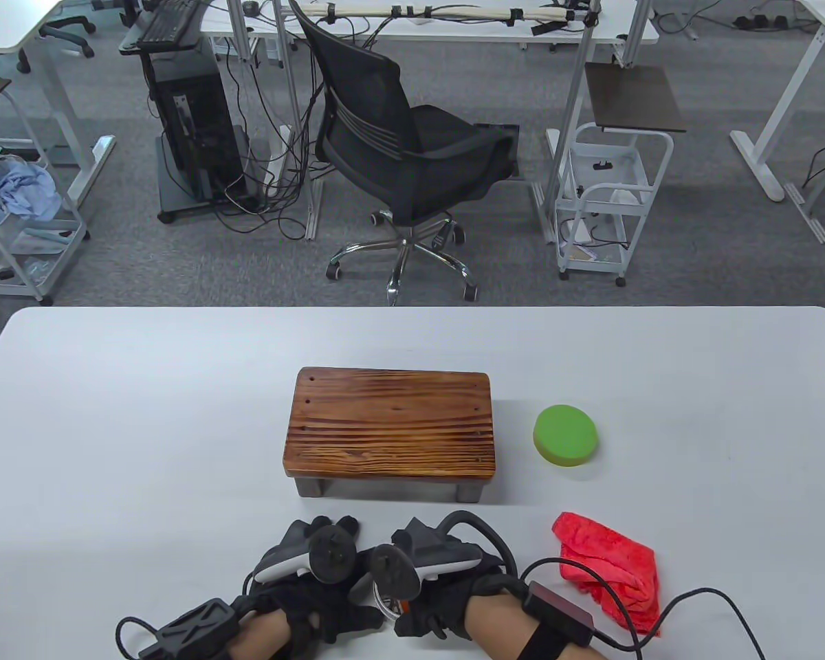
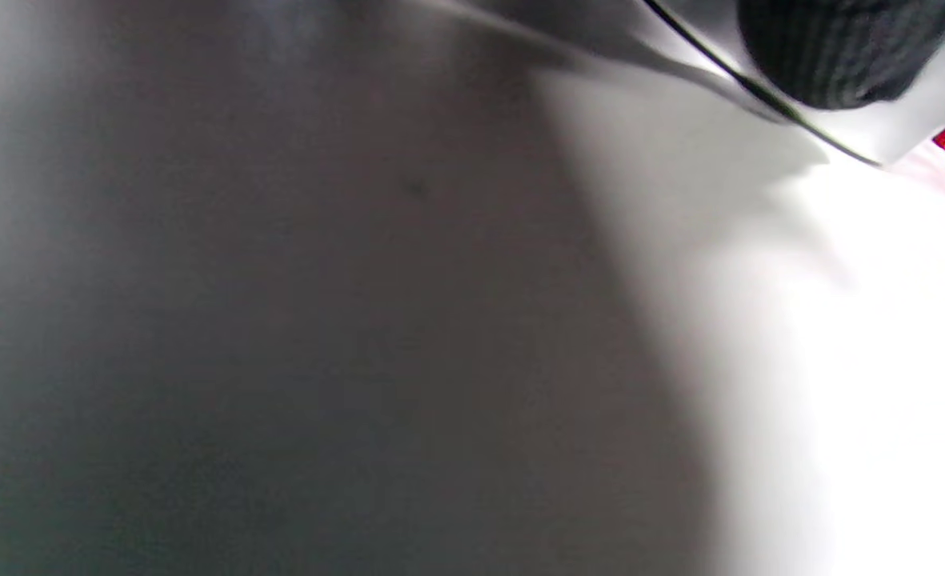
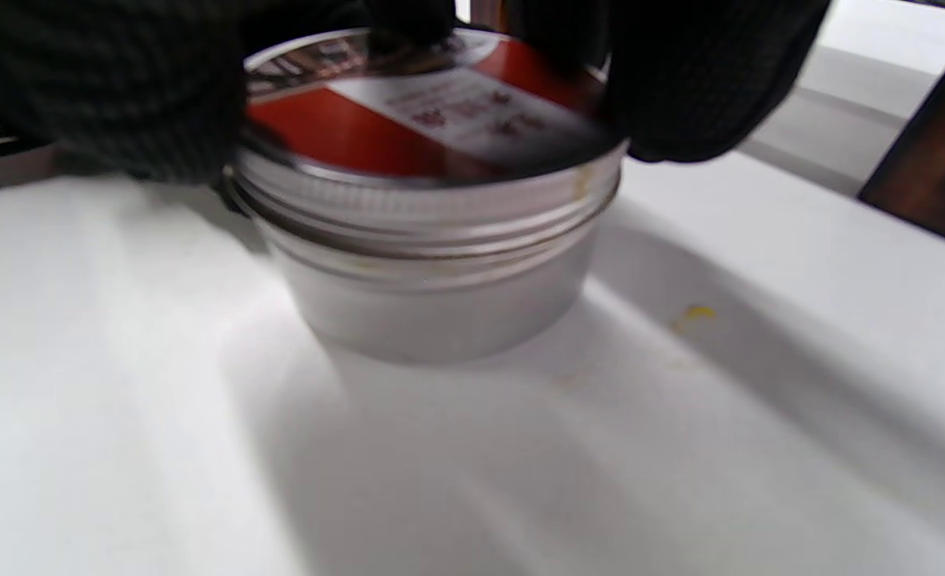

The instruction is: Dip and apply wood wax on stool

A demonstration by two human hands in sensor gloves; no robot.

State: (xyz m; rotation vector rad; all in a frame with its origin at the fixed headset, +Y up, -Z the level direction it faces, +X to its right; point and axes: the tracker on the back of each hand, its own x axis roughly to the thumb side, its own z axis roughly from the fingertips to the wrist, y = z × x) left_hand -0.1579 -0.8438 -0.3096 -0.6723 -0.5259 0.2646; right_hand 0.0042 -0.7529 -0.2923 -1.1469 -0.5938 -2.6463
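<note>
Status: opening stage; no wax has been taken and none applied, as far as the views show.

The wax tin (image 3: 428, 240) stands on the desk (image 1: 144, 426) at its near edge, between the two hands; in the right wrist view its red-labelled lid (image 3: 432, 112) sits on the threaded rim, slightly askew, so whether it is seated or partly unscrewed cannot be told. The right hand (image 1: 440, 577) grasps the lid, with gloved fingers (image 3: 680, 88) curled over its edge. The left hand (image 1: 309, 584) lies close against the tin on the other side; it probably steadies the body, but its grip cannot be told, since the left wrist view shows mostly blurred desk surface.

The stool (image 1: 392, 430) stands upright near the desk centre, just beyond the hands; its top shows dark grain and no visible fresh wax. The green sponge pad (image 1: 566, 435) lies to the right of the stool, apart from it and untouched; the red cloth (image 1: 608, 574) lies crumpled at the near edge, right of the right hand.

Remaining steps, judged: remove the lid; take up an applicator; dip it; spread wax over the stool.
</note>
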